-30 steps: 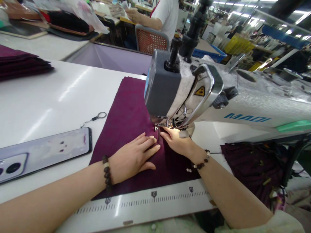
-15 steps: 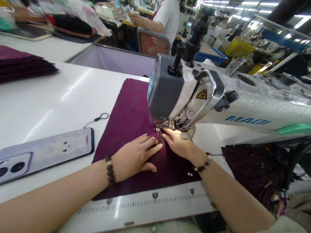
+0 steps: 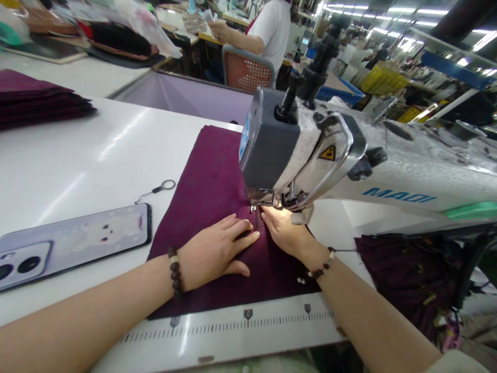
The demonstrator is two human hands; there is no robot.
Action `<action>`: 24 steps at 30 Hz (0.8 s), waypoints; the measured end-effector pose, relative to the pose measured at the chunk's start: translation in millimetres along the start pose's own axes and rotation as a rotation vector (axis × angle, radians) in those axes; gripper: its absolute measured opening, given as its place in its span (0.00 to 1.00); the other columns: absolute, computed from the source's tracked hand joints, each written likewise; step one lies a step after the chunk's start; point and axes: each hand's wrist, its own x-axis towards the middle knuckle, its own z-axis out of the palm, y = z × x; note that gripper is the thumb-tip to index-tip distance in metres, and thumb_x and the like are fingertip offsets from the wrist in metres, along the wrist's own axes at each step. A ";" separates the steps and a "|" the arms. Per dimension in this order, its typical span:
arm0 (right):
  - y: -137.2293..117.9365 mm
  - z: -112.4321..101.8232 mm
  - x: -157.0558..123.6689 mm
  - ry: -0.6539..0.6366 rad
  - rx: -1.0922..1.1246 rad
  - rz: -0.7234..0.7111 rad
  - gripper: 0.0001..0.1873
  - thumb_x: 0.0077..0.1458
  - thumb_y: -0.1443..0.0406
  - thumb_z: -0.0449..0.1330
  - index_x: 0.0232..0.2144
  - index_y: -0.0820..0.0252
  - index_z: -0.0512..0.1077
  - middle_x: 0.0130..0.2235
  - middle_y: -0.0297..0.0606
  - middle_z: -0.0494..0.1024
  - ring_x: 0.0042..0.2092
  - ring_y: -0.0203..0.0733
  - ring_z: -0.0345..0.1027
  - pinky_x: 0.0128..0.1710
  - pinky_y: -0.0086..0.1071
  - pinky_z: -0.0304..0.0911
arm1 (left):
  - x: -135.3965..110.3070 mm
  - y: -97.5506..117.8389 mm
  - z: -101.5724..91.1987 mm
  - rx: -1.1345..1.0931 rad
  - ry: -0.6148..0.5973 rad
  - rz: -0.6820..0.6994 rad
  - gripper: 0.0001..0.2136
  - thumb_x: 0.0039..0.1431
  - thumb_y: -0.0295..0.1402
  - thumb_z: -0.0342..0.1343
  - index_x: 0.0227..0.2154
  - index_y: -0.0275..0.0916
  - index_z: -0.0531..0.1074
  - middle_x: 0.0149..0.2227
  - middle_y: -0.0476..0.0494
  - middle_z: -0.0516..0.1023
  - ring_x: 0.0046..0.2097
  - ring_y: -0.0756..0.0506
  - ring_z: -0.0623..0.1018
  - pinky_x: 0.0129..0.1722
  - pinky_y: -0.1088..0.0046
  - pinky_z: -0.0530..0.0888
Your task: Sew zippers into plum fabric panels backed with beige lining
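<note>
Looks like they're mid-feed on the maroon fabric (image 3: 217, 166), which lies flat on the white surface (image 3: 120, 176) and runs under the sewing machine (image 3: 272, 142), so I'd say the next move calls for easing it along smoothly, fingers clear of the needle. Left hand (image 3: 217, 251) is palm-down, fingers loosely spread, pressing but gripping nothing; right hand (image 3: 291, 233) has its fingers together on the cloth, can't tell if it's pinching. Versus half a second ago, hands are basically unmoved, the view's just shifted slightly.

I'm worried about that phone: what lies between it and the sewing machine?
The head view shows white tabletop, a small ring on a strap, then maroon cloth reaching under the machine.
</note>
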 end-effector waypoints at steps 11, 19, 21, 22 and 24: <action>11.3 8.3 10.8 -0.006 -0.053 0.017 0.18 0.61 0.65 0.41 0.41 0.60 0.70 0.41 0.40 0.75 0.44 0.40 0.67 0.49 0.36 0.57 | 5.7 -8.4 2.3 0.006 0.007 0.000 0.28 0.52 0.49 0.52 0.50 0.33 0.65 0.46 0.35 0.68 0.45 0.39 0.69 0.50 0.58 0.66; 22.6 15.2 22.6 -0.109 -0.143 0.005 0.18 0.59 0.68 0.42 0.38 0.60 0.72 0.39 0.41 0.76 0.43 0.43 0.68 0.45 0.36 0.60 | 11.4 -19.3 0.1 0.001 -0.028 0.016 0.27 0.55 0.47 0.49 0.51 0.32 0.64 0.47 0.35 0.66 0.47 0.39 0.67 0.51 0.59 0.65; 23.6 15.9 25.0 -0.125 -0.172 0.001 0.18 0.58 0.69 0.42 0.37 0.61 0.72 0.38 0.42 0.76 0.42 0.44 0.68 0.44 0.36 0.61 | 12.4 -22.6 0.3 0.000 -0.026 0.021 0.27 0.56 0.47 0.48 0.52 0.32 0.63 0.47 0.34 0.66 0.48 0.39 0.67 0.51 0.59 0.65; 24.1 16.5 26.1 -0.131 -0.186 -0.001 0.17 0.58 0.69 0.43 0.36 0.61 0.72 0.38 0.43 0.76 0.42 0.44 0.69 0.43 0.36 0.61 | 12.9 -24.2 0.4 0.001 -0.023 0.021 0.27 0.57 0.48 0.47 0.52 0.32 0.63 0.47 0.34 0.65 0.48 0.39 0.66 0.51 0.59 0.65; 25.6 18.2 28.0 -0.139 -0.209 -0.003 0.17 0.57 0.70 0.43 0.35 0.63 0.72 0.37 0.44 0.76 0.41 0.45 0.69 0.41 0.35 0.62 | 13.9 -27.2 0.6 0.002 -0.022 0.023 0.27 0.57 0.48 0.45 0.52 0.31 0.63 0.47 0.33 0.65 0.48 0.38 0.66 0.50 0.59 0.66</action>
